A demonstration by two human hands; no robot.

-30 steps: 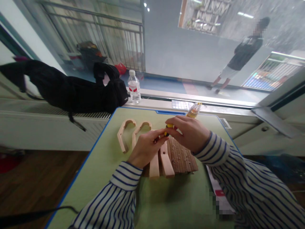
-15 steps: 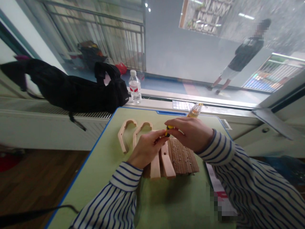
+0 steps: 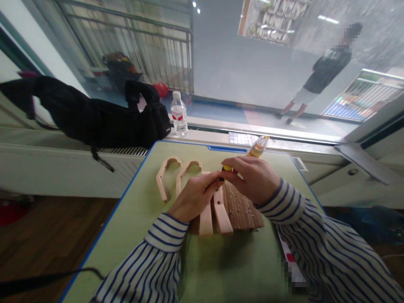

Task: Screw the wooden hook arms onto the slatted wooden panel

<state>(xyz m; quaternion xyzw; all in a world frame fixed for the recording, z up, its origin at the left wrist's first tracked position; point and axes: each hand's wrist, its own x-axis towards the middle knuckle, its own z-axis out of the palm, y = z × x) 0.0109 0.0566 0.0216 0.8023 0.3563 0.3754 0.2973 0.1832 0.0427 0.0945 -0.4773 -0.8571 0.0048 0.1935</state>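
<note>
My right hand is closed in a pinch on the yellow-and-black handle of a small screwdriver. Fingertips of my left hand close around its lower, black part; the tip is hidden. Both hands are over a brown ribbed wooden board dotted with small light specks. On that board lie two pale wooden pieces, one nearer the left and another, with a dark hole, to its right. Two curved wooden hooks, a left one and a right one partly behind my left hand, rest on the table.
The green table has a blue edge. A clear container with yellow contents is at its far side. On the windowsill stand a water bottle and a black bag. A person stands beyond the glass.
My right hand has turned slightly at the wrist, its forearm coming a little inward, and more of the yellow handle shows. My left hand and the wooden pieces stay put.
</note>
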